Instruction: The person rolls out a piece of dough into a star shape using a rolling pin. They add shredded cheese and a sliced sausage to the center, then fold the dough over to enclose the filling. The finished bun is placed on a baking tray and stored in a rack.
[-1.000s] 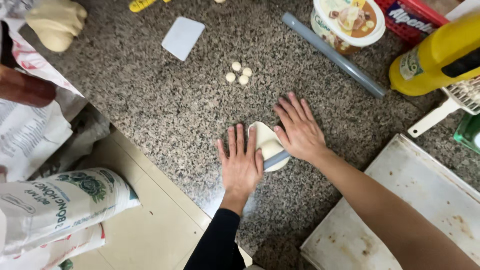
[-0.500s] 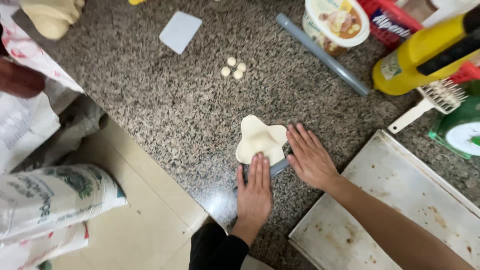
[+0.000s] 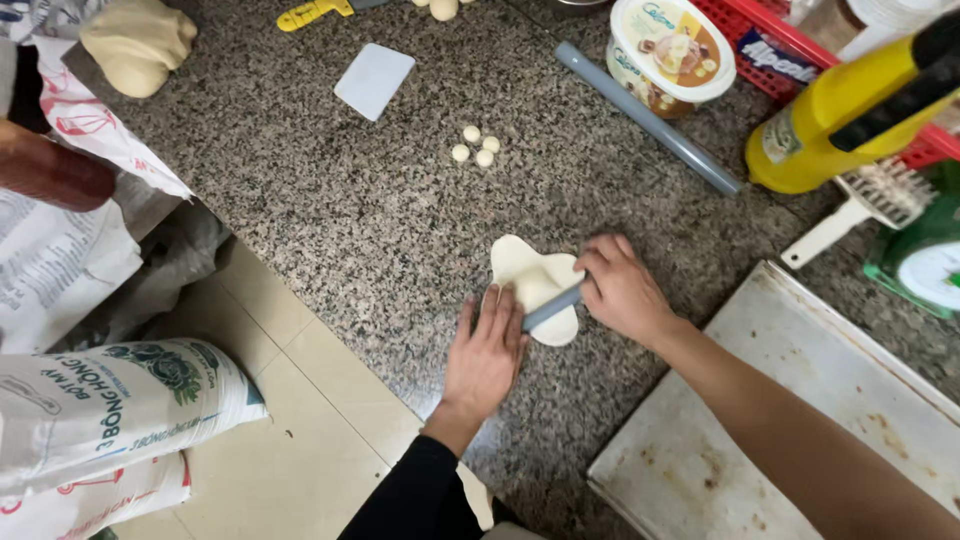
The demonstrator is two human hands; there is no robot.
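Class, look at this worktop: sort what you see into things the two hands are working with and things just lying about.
In use:
left hand
right hand
small grey rolling pin
flattened dough piece

Lying about:
three small dough balls
long grey rod
white scraper card
yellow bottle
lidded tub
metal tray

Granite counter (image 3: 330, 210): flat dough (image 3: 535, 285) btwn hands, 3 dough balls (image 3: 474, 145) beyond, grey tube (image 3: 645, 117) & tray (image 3: 800, 420) right.
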